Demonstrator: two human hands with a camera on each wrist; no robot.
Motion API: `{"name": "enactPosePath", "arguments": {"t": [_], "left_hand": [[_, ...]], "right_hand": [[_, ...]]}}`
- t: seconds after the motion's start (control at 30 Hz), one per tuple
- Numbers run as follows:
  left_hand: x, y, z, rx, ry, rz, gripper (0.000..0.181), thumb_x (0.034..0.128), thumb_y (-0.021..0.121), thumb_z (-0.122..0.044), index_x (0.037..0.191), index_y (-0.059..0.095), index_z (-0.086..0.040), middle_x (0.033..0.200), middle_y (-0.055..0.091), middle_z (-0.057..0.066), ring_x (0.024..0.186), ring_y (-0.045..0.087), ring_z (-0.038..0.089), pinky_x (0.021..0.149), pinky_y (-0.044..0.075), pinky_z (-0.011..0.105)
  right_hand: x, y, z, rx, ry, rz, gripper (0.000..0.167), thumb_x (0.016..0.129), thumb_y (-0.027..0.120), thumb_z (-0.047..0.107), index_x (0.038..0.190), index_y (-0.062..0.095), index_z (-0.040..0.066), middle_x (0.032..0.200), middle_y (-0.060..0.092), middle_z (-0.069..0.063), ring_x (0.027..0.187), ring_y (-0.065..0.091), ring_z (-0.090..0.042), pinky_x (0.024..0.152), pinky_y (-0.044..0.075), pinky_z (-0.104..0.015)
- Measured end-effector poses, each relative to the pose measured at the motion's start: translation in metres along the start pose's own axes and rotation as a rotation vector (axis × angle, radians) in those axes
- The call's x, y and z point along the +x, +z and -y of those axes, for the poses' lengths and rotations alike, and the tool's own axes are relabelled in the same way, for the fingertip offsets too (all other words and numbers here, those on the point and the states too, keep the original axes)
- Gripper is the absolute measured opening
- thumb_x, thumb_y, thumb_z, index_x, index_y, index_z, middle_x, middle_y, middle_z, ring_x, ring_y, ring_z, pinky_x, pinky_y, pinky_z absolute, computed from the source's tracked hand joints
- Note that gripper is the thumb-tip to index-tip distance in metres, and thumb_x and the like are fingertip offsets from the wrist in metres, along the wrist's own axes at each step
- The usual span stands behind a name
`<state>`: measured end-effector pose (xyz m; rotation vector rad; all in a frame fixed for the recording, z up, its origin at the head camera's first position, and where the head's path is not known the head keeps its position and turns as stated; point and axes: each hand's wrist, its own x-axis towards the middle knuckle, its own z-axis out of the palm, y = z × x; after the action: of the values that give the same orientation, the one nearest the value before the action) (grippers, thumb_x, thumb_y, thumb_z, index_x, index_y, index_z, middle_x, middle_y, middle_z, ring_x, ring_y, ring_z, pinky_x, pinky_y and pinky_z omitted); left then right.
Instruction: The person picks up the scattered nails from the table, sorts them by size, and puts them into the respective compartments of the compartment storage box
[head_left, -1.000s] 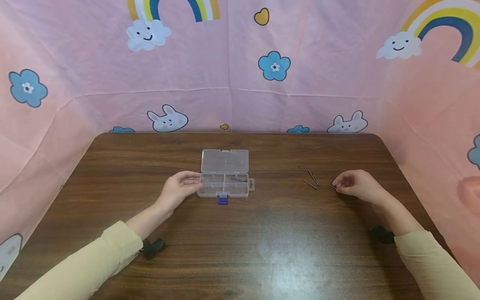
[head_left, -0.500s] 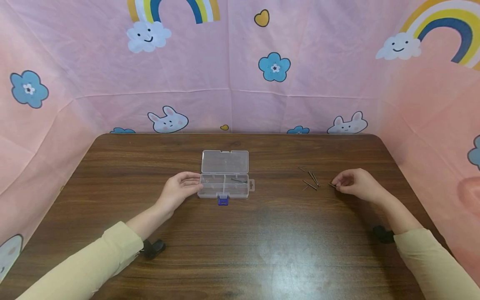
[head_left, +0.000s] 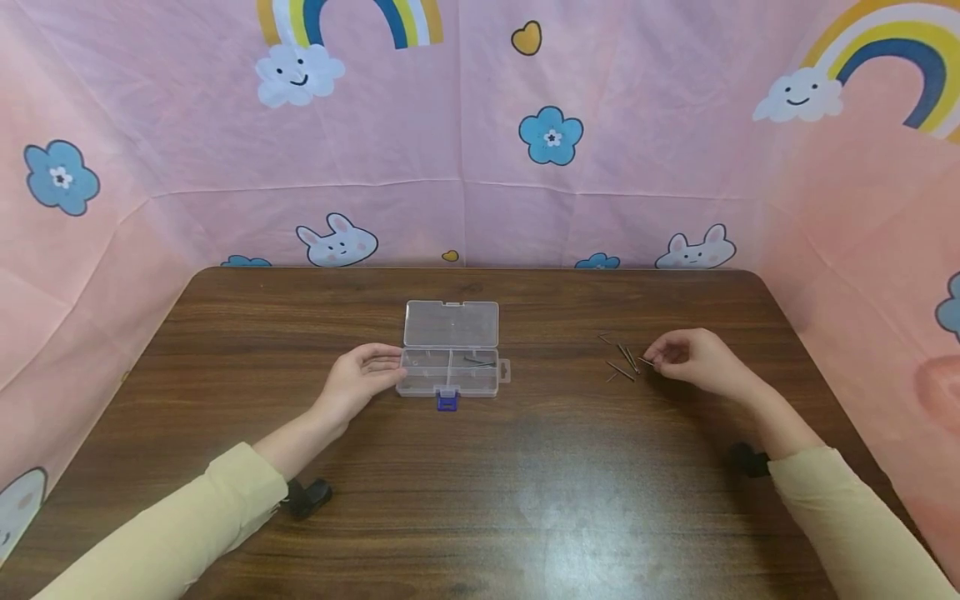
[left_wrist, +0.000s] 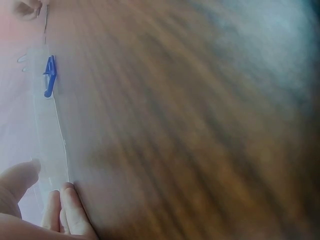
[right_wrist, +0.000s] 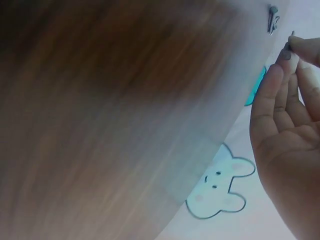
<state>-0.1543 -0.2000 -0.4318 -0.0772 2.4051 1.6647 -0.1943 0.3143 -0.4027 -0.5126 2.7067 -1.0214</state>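
A clear plastic storage box (head_left: pixel 448 382) with dividers and a blue latch (head_left: pixel 447 402) stands on the table, its lid (head_left: pixel 452 324) tipped back. My left hand (head_left: pixel 356 377) holds the box's left end, thumb and fingertips against it. A few thin metal nails (head_left: pixel 478 362) lie in its back right compartment. Off to the right, my right hand (head_left: pixel 697 358) pinches a small nail (head_left: pixel 646 362) between thumb and fingertips. In the right wrist view only the tip of this nail (right_wrist: pixel 293 33) sticks out past the thumb. Several loose nails (head_left: pixel 620 371) lie just left of that hand.
The brown wood table (head_left: pixel 480 500) runs back to a pink patterned cloth (head_left: pixel 637 150) that surrounds it on the far side and both flanks. A hanging tab (head_left: pixel 505 371) juts from the box's right end. Each wrist carries a dark camera mount (head_left: pixel 309 497).
My right hand has moved left and slightly away from me with the nail, closer to the loose nails. The left hand and the box stay in place.
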Motion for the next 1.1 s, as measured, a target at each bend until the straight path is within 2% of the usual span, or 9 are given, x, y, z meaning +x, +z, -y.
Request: {"name": "enactPosePath", "arguments": {"t": [0.47,0.67,0.77,1.1], "left_hand": [[0.0,-0.001,-0.001,0.002,0.004,0.0,0.047,0.1011,0.073,-0.014,0.142,0.058,0.005,0.143,0.064,0.027,0.128,0.065,0.03,0.091,0.054,0.008],[0.0,0.001,0.001,0.003,-0.001,0.006,0.048,0.1013,0.073,-0.016,0.143,0.058,0.004,0.144,0.065,0.026,0.131,0.064,0.034,0.092,0.053,0.009],[0.0,0.001,0.001,0.003,-0.004,0.009,0.049,0.1012,0.073,-0.017,0.143,0.058,0.004,0.144,0.065,0.025,0.132,0.064,0.034,0.092,0.053,0.01],[0.001,0.0,0.003,-0.004,0.017,-0.009,0.047,0.1001,0.074,-0.011,0.14,0.059,0.007,0.141,0.065,0.028,0.12,0.069,0.021,0.09,0.055,0.009]], "right_hand": [[0.035,0.026,0.035,0.07,-0.049,0.046,0.015,0.096,0.069,-0.005,0.108,0.078,-0.001,0.1,0.077,-0.014,0.083,0.066,-0.006,0.071,0.056,-0.02],[0.052,0.043,0.051,0.107,-0.047,0.069,0.015,0.097,0.068,-0.003,0.108,0.078,0.0,0.102,0.078,-0.015,0.085,0.069,-0.01,0.07,0.056,-0.021],[0.061,0.052,0.061,0.133,-0.076,0.077,0.014,0.097,0.068,-0.003,0.107,0.078,-0.001,0.105,0.078,-0.017,0.085,0.069,-0.011,0.072,0.056,-0.021],[0.088,0.076,0.094,0.177,-0.178,0.098,0.017,0.095,0.067,-0.006,0.106,0.078,-0.001,0.099,0.079,-0.016,0.083,0.067,-0.013,0.074,0.057,-0.021]]}}
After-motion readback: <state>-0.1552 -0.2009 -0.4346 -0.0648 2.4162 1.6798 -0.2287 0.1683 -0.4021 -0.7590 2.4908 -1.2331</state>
